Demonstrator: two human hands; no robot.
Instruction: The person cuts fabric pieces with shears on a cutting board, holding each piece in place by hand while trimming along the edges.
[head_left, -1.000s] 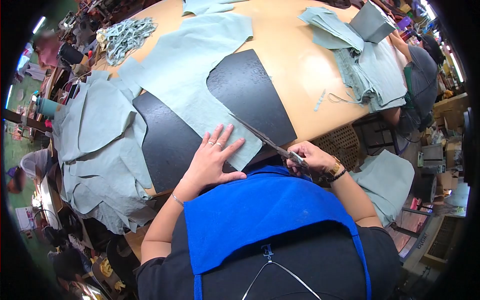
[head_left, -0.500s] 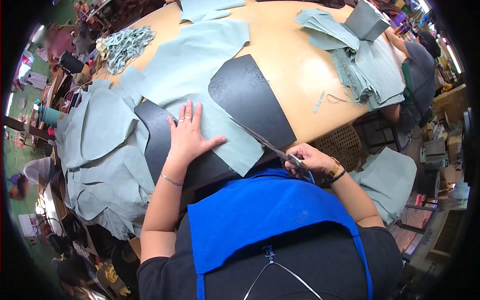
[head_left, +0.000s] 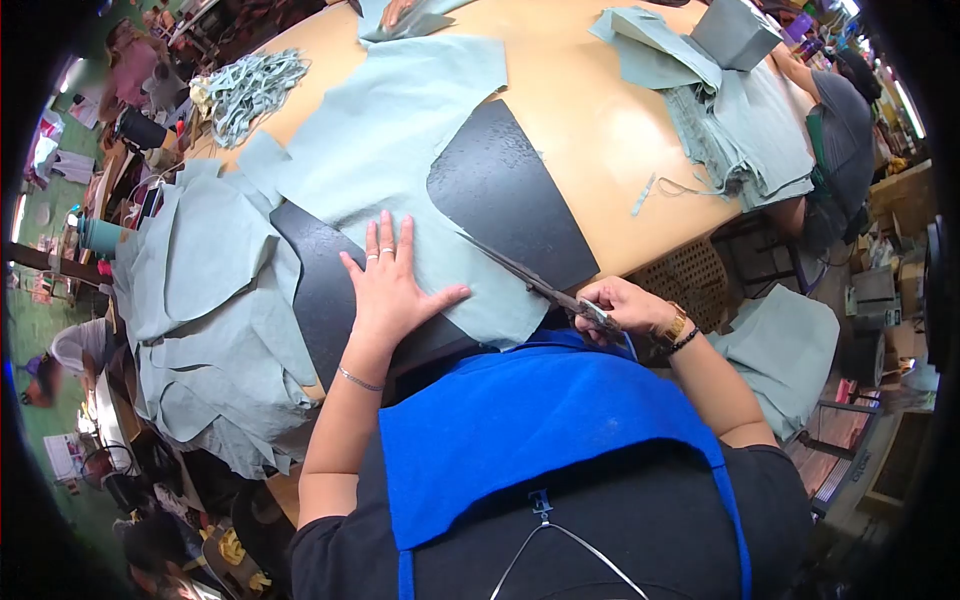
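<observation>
A large pale green cloth piece (head_left: 400, 130) lies over a dark board (head_left: 510, 190) on the table, its near end reaching the table edge by my blue apron. My left hand (head_left: 388, 295) rests flat on this cloth with its fingers spread. In my right hand (head_left: 622, 308) is a pair of long dark scissors (head_left: 530, 280), gripped by the handles. The blades point up and left along the right edge of the cloth. Whether they are fully closed is hard to see.
Stacked cloth pieces (head_left: 200, 260) lie on the left, near a heap of strips (head_left: 250, 90). More cloth (head_left: 740, 140) sits at the right beside a grey block (head_left: 735, 35). A co-worker's hand (head_left: 397, 12) touches cloth at the far edge. Another person (head_left: 845, 130) is at right.
My left hand has shifted slightly right and the near end of the cloth has moved right with it. The scissors remain along its edge. A co-worker's hand has appeared at the far edge.
</observation>
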